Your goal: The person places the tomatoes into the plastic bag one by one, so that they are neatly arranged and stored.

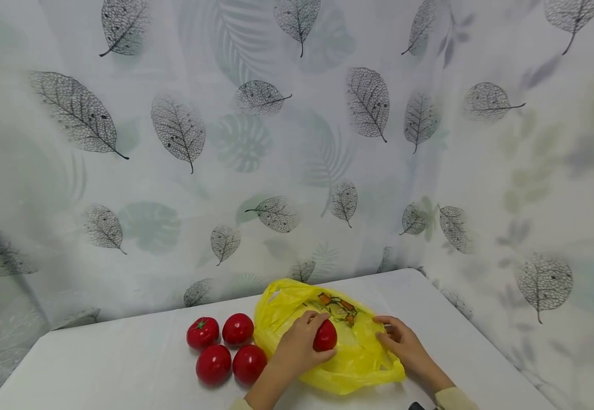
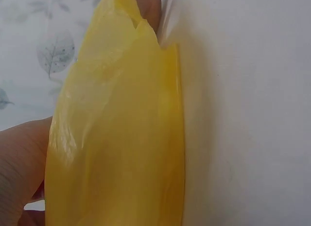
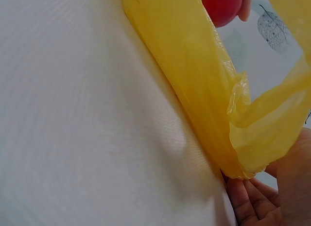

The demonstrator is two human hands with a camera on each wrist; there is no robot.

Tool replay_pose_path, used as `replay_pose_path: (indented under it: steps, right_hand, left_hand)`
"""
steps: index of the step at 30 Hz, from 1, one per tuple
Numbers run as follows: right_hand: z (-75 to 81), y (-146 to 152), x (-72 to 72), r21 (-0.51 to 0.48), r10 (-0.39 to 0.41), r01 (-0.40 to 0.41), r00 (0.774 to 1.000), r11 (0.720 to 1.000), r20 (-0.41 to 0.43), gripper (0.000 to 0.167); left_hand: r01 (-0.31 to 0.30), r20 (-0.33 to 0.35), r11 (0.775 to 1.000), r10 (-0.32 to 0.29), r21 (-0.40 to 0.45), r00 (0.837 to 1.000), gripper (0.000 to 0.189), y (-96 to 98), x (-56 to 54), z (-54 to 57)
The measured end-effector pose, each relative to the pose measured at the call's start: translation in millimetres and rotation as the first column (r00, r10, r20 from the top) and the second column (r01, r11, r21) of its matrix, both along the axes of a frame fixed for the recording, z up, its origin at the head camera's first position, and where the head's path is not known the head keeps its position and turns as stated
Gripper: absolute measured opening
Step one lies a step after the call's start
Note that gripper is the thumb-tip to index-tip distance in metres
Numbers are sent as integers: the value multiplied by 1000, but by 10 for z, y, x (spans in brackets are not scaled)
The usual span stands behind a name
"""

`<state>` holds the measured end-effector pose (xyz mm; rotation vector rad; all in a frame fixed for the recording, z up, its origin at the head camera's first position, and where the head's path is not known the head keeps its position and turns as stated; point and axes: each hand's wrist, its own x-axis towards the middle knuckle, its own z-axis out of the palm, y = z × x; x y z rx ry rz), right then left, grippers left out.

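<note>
Left hand [image 1: 298, 348] around smooth, round, probable tomato [image 1: 326, 336]

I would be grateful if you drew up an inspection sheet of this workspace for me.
Surface: white table, plain top.
Job's things: yellow bag, lying with its mouth open; four red fruits grouped left of it, one showing a green stem; another red fruit at the bag's opening.
Clutter: one small dark object cut off by the head view's bottom edge; cannot tell what it is.
Left grip: a bare hand holding the single fruit.
Right grip: a bare hand holding the bag's right edge.
Cables: nothing seen.
Surroundings: leaf-print sheet hanging behind and to the right.
</note>
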<state>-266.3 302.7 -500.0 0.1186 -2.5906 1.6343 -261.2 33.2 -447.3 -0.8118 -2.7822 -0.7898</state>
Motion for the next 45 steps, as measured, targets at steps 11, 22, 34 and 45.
replay_pose_path:
  steps: [11, 22, 34, 45]
  right_hand:
    - [-2, 5, 4, 20, -28, 28, 999, 999, 15, 40]
    - [5, -12, 13, 21, -41, 41, 999, 999, 26, 38]
    - [-14, -15, -18, 36, -48, 48, 999, 998, 9, 37]
    - [0, -16, -13, 28, -39, 39, 999, 999, -4, 35]
  left_hand:
    - [22, 5, 1000, -22, -2, 1000, 65, 151, -50, 15]
    - [36, 66, 999, -37, 13, 997, 66, 214, -92, -72]
    - [39, 58, 999, -38, -24, 998, 66, 300, -147, -130]
    - [62, 108, 998, -60, -12, 992, 63, 431, -159, -120]
